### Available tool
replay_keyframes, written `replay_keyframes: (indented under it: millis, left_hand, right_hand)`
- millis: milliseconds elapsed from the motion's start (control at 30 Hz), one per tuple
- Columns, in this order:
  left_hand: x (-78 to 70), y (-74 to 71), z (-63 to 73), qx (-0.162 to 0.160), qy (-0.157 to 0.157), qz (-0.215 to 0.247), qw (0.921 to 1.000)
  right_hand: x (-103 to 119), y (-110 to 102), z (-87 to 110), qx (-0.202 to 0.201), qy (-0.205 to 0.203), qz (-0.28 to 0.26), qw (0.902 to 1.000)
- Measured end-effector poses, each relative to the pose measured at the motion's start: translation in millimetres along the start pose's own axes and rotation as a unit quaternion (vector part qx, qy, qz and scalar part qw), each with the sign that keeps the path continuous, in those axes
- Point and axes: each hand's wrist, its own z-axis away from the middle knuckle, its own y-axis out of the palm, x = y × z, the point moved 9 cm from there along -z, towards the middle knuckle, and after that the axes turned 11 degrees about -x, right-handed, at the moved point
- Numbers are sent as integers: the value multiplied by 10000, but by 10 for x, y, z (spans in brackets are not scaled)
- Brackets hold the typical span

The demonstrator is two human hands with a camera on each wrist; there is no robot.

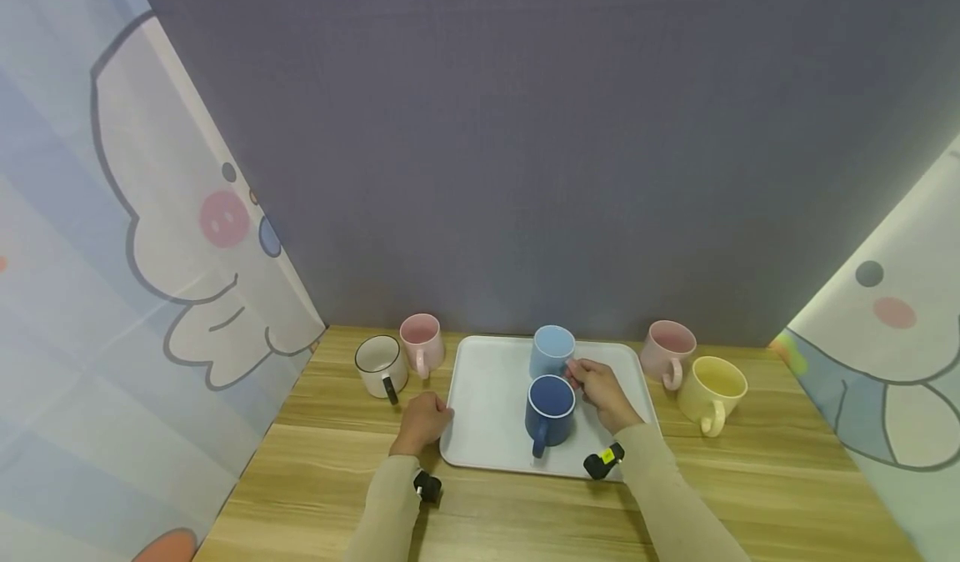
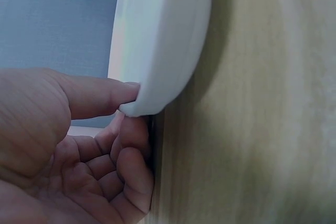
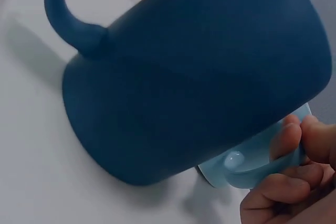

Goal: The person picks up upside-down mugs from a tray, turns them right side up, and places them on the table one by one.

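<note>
A white tray [image 1: 487, 403] lies on the wooden table, and my left hand [image 1: 425, 420] pinches its left edge between thumb and curled fingers, as the left wrist view shows. On the tray's right half stand two mugs. The light blue mug [image 1: 548, 353] is at the back, and my right hand [image 1: 600, 388] grips its handle [image 3: 262, 174] with thumb and fingers. In front of it is a dark blue mug [image 1: 550, 416], its handle toward me; this mug hides much of the light blue one in the right wrist view.
Left of the tray stand a white mug [image 1: 381, 368] with a black handle and a pink mug [image 1: 422, 343]. To the right are another pink mug [image 1: 666, 352] and a yellow mug [image 1: 711, 391]. A grey panel [image 1: 480, 153] rises behind the table [image 1: 517, 516].
</note>
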Motion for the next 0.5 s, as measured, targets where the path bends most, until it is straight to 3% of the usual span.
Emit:
replay_keyframes:
  millis: [333,500]
  left_hand:
    - [-20,-9,-9,-15,30,-53,10000]
    - [-22,-9,5,29,-20,-62,10000]
  right_hand:
    - [49,-80,114,49,244,-647,9976]
    - [149,-88,195,228,275,-1391,9896]
